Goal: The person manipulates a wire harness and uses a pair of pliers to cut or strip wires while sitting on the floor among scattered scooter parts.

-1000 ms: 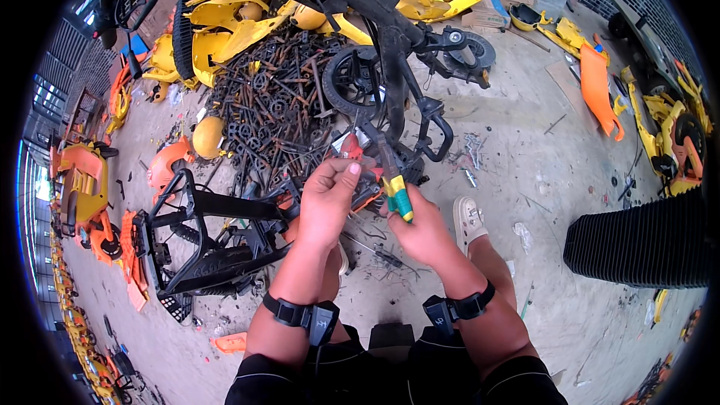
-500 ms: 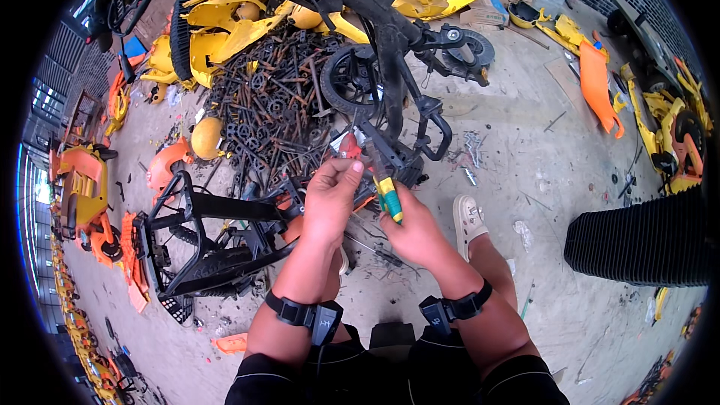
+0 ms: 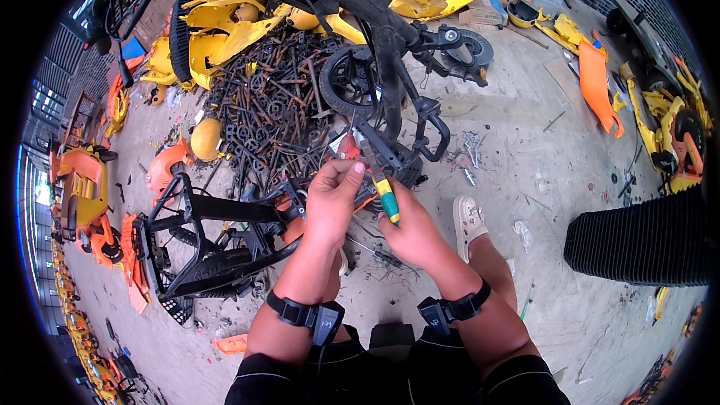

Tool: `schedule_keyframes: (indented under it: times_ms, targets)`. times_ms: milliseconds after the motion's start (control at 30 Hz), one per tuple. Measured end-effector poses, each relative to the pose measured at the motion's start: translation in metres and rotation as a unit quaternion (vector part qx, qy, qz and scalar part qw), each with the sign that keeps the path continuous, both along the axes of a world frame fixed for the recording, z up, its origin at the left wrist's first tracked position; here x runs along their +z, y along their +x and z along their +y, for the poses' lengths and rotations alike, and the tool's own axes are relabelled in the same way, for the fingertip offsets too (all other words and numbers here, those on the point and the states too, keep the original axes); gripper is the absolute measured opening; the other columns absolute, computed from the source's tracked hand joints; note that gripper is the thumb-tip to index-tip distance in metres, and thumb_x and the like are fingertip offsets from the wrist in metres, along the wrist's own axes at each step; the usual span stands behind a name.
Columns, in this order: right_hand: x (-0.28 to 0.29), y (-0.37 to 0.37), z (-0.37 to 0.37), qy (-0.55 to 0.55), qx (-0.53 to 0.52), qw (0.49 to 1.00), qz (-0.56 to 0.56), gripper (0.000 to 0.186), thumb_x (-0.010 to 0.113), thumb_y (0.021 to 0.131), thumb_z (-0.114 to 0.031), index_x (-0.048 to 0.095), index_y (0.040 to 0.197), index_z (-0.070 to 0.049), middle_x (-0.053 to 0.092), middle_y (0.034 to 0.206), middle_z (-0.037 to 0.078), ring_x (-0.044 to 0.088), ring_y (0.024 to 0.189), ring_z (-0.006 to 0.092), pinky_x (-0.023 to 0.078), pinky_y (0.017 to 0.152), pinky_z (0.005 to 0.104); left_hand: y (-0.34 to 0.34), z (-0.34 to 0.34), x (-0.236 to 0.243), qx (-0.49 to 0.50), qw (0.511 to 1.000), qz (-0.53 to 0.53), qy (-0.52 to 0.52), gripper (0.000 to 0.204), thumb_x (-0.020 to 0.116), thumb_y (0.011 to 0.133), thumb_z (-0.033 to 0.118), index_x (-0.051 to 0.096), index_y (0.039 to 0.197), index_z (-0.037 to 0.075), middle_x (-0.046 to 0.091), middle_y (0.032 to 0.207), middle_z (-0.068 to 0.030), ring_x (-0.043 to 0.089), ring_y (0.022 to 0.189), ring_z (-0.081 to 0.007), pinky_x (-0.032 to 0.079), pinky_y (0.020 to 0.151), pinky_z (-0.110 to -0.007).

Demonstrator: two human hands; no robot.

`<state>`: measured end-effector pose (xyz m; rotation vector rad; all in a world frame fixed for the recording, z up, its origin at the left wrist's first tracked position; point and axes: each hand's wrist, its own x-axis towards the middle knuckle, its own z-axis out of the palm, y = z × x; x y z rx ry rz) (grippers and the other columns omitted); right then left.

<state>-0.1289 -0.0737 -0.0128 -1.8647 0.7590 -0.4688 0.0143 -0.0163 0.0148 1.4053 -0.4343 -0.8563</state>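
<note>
My right hand [image 3: 411, 231] is wrapped round the yellow and green handle of a hand tool [image 3: 387, 196]. Its narrow grey shaft or blade points away from me, and I cannot tell its exact kind. Close beside it, my left hand [image 3: 332, 196] is closed, thumb against the fingers, at a small red and whitish piece [image 3: 348, 146] that sticks out beyond the fingertips. Both hands are in front of a black scooter frame [image 3: 390, 90] with its wheel [image 3: 351, 79] behind. The tool's tip reaches the frame's lower end, where contact cannot be made out.
A heap of rusty metal parts [image 3: 262, 112] lies beyond my hands, with yellow body panels [image 3: 225, 37] behind it. Another black frame [image 3: 217, 236] lies at my left. Stacked black ribbed trays [image 3: 637, 240] stand at right, and an orange panel [image 3: 596, 86] lies farther off.
The tool's handle has turned slightly in my right hand and its shaft has shifted a little to the left. My left hand stays almost in place.
</note>
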Motion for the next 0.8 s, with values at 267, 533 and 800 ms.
schedule_keyframes:
  times_ms: [267,533,800]
  targets:
    - [0.0019,-0.0023,-0.0012,-0.023,0.0,1.0,0.0,0.065,0.058,0.084,-0.008,0.033,0.143,0.001,0.051,0.13,0.029,0.053,0.117,0.0472,0.046,0.097,0.0488,-0.0025,-0.0023,-0.0018,0.003,1.0,-0.003,-0.003,0.017,0.065,0.098,0.022,0.062,0.1,0.005,0.06,0.082,0.0038,0.039,0.057,-0.0001,0.027,0.046,-0.019]
    - [0.0057,-0.0033,-0.0008,-0.03,-0.004,1.0,0.005,0.062,0.059,0.084,-0.008,0.035,0.141,0.001,0.052,0.128,0.028,0.054,0.115,0.0466,0.046,0.096,0.0486,-0.0034,-0.0042,-0.0043,0.008,1.0,-0.009,-0.009,0.017,0.066,0.097,0.021,0.063,0.1,0.005,0.061,0.085,0.0039,0.043,0.065,-0.0013,0.032,0.053,-0.019]
    - [0.0083,-0.0024,-0.0017,-0.019,-0.008,1.0,0.022,0.057,0.059,0.087,-0.011,0.039,0.139,0.001,0.052,0.129,0.028,0.053,0.118,0.0456,0.045,0.098,0.0459,-0.0028,-0.0026,-0.0006,0.0,1.0,0.001,0.002,0.018,0.065,0.098,0.021,0.063,0.102,0.004,0.063,0.086,0.0028,0.046,0.065,-0.0011,0.032,0.051,-0.019]
